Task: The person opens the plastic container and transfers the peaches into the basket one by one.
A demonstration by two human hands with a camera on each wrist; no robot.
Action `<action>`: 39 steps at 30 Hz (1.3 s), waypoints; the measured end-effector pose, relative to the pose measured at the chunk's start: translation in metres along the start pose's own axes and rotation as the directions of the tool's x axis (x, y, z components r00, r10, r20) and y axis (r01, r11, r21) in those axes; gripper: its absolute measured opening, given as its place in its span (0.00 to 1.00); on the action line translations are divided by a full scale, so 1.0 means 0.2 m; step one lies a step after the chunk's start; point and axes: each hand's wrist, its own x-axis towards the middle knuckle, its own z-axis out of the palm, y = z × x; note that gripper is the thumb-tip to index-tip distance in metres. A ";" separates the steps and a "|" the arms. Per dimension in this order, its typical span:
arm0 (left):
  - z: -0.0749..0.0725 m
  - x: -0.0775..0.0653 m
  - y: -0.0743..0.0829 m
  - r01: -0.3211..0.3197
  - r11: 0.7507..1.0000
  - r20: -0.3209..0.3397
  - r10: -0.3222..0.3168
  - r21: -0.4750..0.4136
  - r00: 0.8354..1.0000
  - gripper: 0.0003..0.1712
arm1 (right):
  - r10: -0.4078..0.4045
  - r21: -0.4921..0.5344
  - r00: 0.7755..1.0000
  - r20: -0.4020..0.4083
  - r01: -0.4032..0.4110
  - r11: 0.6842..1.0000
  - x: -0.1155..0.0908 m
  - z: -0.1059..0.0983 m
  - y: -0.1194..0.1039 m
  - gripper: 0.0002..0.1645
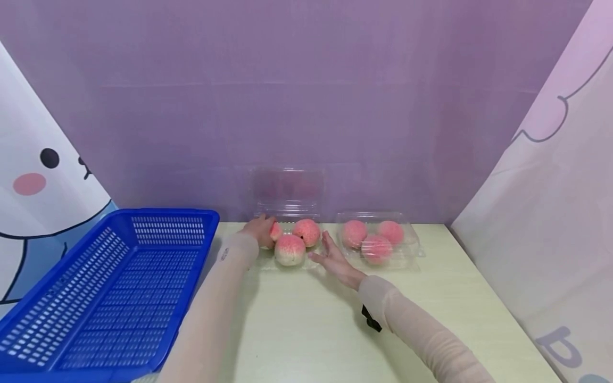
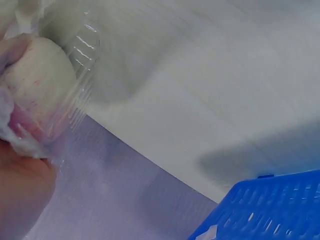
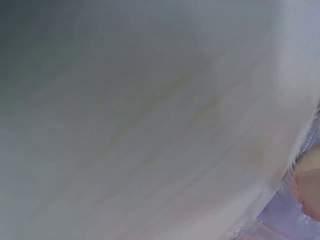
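Note:
A clear plastic clamshell box [image 1: 287,206] stands at the back of the table, its lid raised against the purple backdrop. Three pink-and-white peaches are in it: a front one [image 1: 289,250], a right one [image 1: 306,232] and a left one [image 2: 47,75], partly hidden by my left hand [image 1: 258,230]. The fingers of that hand curl round the left peach at the box's left side. My right hand [image 1: 337,264] has its fingers extended along the box's right side, fingertips close to the right peach, and holds nothing. In the right wrist view, mostly the tabletop shows.
To the right, a second clear clamshell box [image 1: 412,247] holds three peaches [image 1: 377,250], its lid lowered over them. A large blue plastic basket [image 1: 210,234] with perforated sides stands on the left. The purple backdrop [image 1: 297,106] rises directly behind the pale table [image 1: 292,330].

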 end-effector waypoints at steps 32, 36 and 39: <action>0.01 0.10 -0.09 -0.194 0.976 -0.154 0.177 -0.102 0.972 0.46 | -0.012 0.010 1.000 -0.007 0.012 1.000 0.02 0.01 0.00 0.53; 0.00 0.09 -0.08 -0.216 0.969 -0.182 0.193 -0.121 0.964 0.46 | 0.009 0.011 1.000 -0.012 -0.009 1.000 0.02 0.01 0.00 0.54; -0.02 0.09 -0.07 -0.225 0.968 -0.195 0.200 -0.113 0.960 0.46 | 0.024 0.012 1.000 -0.016 -0.024 1.000 0.02 0.00 -0.01 0.54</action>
